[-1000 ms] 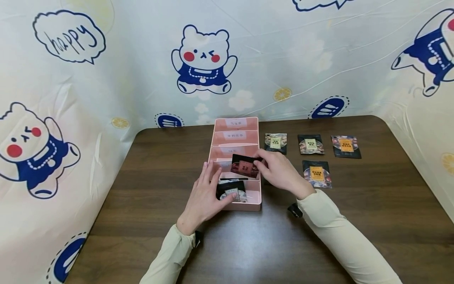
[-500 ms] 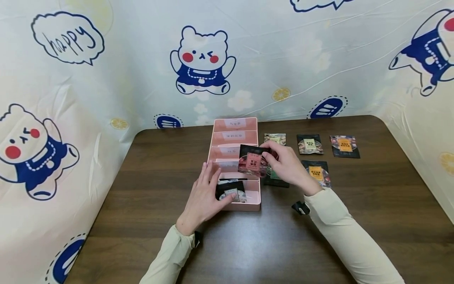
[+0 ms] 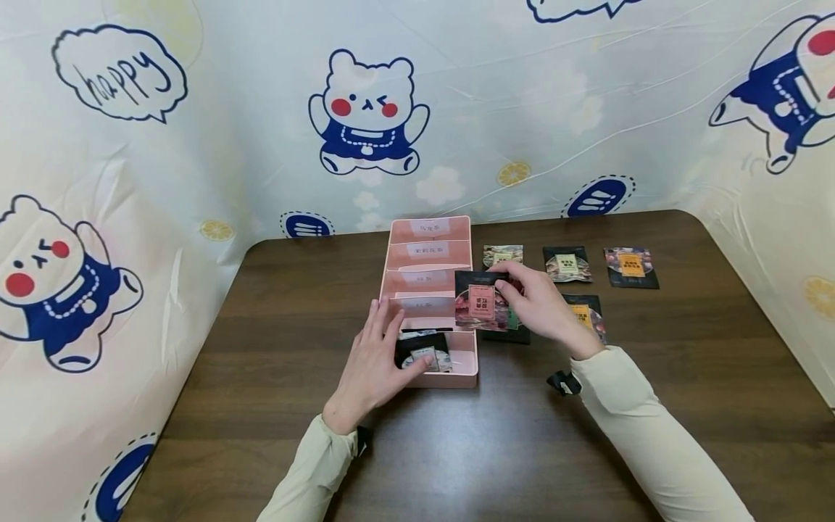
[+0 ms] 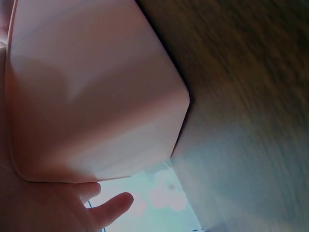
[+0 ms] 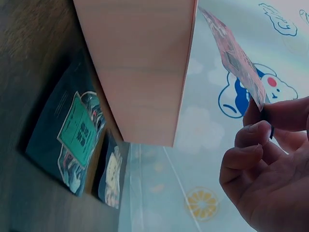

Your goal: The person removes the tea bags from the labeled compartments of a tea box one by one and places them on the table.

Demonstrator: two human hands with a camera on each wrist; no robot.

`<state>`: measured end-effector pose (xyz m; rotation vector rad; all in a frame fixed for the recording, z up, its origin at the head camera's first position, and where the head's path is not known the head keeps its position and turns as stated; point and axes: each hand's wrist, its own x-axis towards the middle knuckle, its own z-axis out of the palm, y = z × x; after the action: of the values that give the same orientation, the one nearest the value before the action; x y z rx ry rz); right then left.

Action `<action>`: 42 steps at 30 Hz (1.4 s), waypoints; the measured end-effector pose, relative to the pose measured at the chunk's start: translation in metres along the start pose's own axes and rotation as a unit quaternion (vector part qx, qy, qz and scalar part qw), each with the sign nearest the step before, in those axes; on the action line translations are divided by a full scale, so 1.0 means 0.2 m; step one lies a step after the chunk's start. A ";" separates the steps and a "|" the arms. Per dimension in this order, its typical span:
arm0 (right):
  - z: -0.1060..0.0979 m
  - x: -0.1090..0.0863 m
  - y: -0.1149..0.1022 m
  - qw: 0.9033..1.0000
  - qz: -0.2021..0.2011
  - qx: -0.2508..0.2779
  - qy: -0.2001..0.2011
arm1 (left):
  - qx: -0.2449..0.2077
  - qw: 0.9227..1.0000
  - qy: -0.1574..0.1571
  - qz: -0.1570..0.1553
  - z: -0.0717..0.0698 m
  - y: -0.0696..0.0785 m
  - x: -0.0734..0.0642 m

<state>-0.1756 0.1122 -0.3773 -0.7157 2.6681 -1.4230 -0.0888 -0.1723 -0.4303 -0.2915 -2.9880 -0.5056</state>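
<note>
My right hand (image 3: 540,303) pinches a black tea sachet with a red label (image 3: 481,308) by its upper right corner. It hangs tilted over the right rim of a pink compartment box (image 3: 466,380). In the right wrist view thumb and fingers grip the sachet (image 5: 236,58) almost edge-on, above the box. My left hand (image 3: 368,366) rests at the box's front left rim, fingers straight, with its thumb over a black sachet (image 3: 438,342) standing in the front compartment. The left wrist view shows the box's outer wall (image 4: 96,96) filling much of it.
Right of the box lies a green-labelled sachet (image 5: 79,130), mostly covered in the head view. Behind it is a pale-labelled sachet (image 3: 504,254). Further right lie another pale-labelled sachet (image 3: 567,264) and two orange-labelled sachets (image 3: 631,267). The box's rear compartments carry paper labels (image 3: 429,249).
My right hand has lifted the red-labelled sachet up from the second compartment and carried it to the right, its face turning toward the head camera. My left hand has stayed in place.
</note>
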 end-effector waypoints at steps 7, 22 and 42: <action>-0.05 -0.02 0.03 1.000 0.020 -0.001 0.004 | -0.004 1.000 -0.003 0.000 0.00 0.00 0.01; -0.24 -0.10 0.14 0.996 0.074 -0.037 0.012 | -0.007 1.000 -0.008 0.001 0.01 0.00 0.01; -0.57 -0.22 0.32 0.987 0.122 -0.106 0.027 | -0.011 1.000 -0.015 -0.001 0.00 0.00 0.00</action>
<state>-0.1887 0.2494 -0.3705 -0.3467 2.8565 -1.1284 -0.0892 -0.1719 -0.4293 -0.3000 -3.0142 -0.5401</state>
